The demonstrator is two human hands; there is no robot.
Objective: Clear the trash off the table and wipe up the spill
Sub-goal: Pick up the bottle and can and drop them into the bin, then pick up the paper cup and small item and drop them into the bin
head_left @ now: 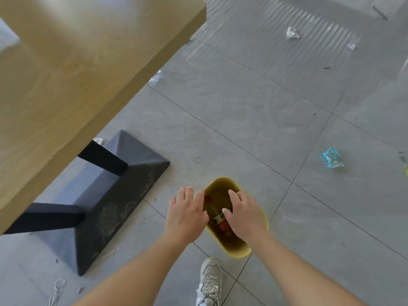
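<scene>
One small yellow plastic bin (237, 248) stood on the grey tiled floor (242, 118) just beside the table's base, and a bottle with a red and white label (221, 224) lay inside it. You held both hands over its mouth. Your left hand (187, 214) was spread flat with straight fingers above the bin's left rim and held nothing. Your right hand (246, 214) hung over the right side, fingers relaxed and apart, also with nothing in it. Whether either hand touched the rim could not be told.

Your white sneaker (209, 281) was planted just below the bin. To the left sat the dark, wedge-shaped table base (114, 195), with the light wooden tabletop (66, 74) above it.

More trash lay scattered on the floor, well apart from the bin: a crumpled blue wrapper (332, 157) to the right, a crumpled white paper ball (292, 33) far ahead, a clear plastic scrap (155, 76) by the table's edge, and a white scrap (57, 290) near your left arm.
</scene>
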